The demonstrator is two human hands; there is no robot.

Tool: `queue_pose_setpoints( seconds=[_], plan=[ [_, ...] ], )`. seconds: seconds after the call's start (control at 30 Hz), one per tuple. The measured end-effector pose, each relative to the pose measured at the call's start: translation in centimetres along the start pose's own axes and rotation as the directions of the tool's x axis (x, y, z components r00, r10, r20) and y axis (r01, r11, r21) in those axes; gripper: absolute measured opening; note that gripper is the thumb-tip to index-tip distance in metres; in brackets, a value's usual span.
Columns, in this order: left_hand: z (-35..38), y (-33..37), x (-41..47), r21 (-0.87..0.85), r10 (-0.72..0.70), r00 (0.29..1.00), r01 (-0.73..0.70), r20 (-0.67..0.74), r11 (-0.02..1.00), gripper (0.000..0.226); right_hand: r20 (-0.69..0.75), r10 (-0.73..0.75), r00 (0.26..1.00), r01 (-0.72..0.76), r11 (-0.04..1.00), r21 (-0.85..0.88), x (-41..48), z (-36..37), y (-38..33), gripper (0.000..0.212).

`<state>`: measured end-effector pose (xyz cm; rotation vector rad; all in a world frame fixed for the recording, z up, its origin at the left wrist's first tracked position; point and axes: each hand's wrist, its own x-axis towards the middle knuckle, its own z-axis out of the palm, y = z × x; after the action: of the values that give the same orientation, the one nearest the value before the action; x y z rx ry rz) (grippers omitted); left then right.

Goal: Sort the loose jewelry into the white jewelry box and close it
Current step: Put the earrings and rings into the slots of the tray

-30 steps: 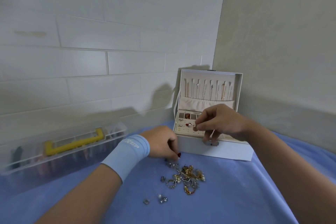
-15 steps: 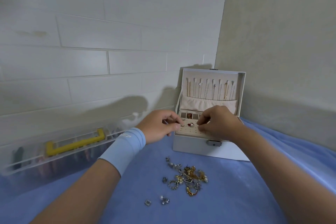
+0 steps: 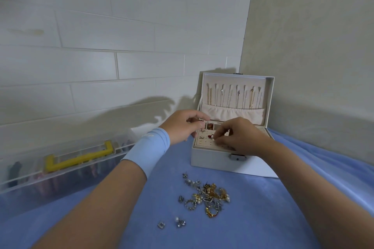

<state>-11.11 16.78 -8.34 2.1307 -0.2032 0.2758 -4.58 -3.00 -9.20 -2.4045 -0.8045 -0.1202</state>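
Far off to the left hand's outer side, a clear storage case [image 3: 60,178] with a yellow handle [image 3: 81,157] lies along the wall, not part of the sorting.

A second ago the left hand [image 3: 182,127], which wears a blue wristband [image 3: 149,147], was down at the heap. It has since lifted away and now hovers at the left rim of the white jewelry box [image 3: 212,162]. Its fingers are curled, and thumb and forefinger seem to nip a small dark piece [image 3: 200,120] that is too tiny to name.

Just right of that hand, the perforated earring panel [image 3: 204,141] lies exposed beneath the raised lid [image 3: 270,97], where necklaces [image 3: 232,97] hang in a row.

The right hand [image 3: 240,137] has sunk lower over the panel. Its fingertips are pressed together on a red earring [image 3: 210,137], which touches the panel near other studs already seated there. I judge that this earring is being pushed into its hole while the left hand waits with the next one.

Below both hands, nearer the person, the loose jewelry [image 3: 206,196] is heaped on the blue cloth [image 3: 263,218], with a few stray pieces [image 3: 179,222] lying a little apart toward the left forearm. Much of it remains, so sorting is far from done and closing the lid is a long way off.
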Motion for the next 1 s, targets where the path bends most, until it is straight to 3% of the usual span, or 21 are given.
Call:
queue_pose_setpoints(
  seconds=[0.13, 0.2, 0.33, 0.5, 0.63, 1.0],
  plan=[
    [0.5, -0.1, 0.6, 0.012, -0.017, 1.000, 0.017, 0.009, 1.000, 0.020, 0.008, 0.070, 0.998, -0.068, 0.926, 0.370, -0.4, -0.5, 0.2, 0.006],
    [0.8, -0.3, 0.8, 0.002, -0.009, 1.000, 0.009, -0.009, 1.000, 0.019, 0.058, 0.091, 0.994, -0.107, 0.899, 0.425, -0.4, -0.6, 0.3, 0.010],
    [1.4, -1.2, 1.2, -0.027, 0.004, 0.999, -0.005, -0.046, 1.000, 0.020, 0.114, 0.106, 0.988, -0.145, 0.898, 0.415, -0.3, -0.6, 0.6, 0.014],
    [1.3, -1.6, 2.2, -0.004, 0.036, 0.997, -0.037, -0.068, 0.999, 0.018, -0.009, 0.090, 0.996, -0.089, 0.991, 0.099, 0.1, -0.2, 0.4, 0.008],
    [1.4, -0.7, 3.6, 0.128, 0.118, 0.989, -0.105, -0.094, 0.986, 0.012, -0.012, 0.061, 0.998, -0.061, 0.998, 0.009, 0.0, -0.2, 0.6, 0.009],
    [2.1, -0.9, 5.2, 0.226, 0.099, 0.994, -0.084, -0.054, 0.971, 0.020, -0.007, 0.026, 1.000, -0.025, 0.997, 0.075, 0.3, -0.4, 0.8, 0.014]
  ],
)
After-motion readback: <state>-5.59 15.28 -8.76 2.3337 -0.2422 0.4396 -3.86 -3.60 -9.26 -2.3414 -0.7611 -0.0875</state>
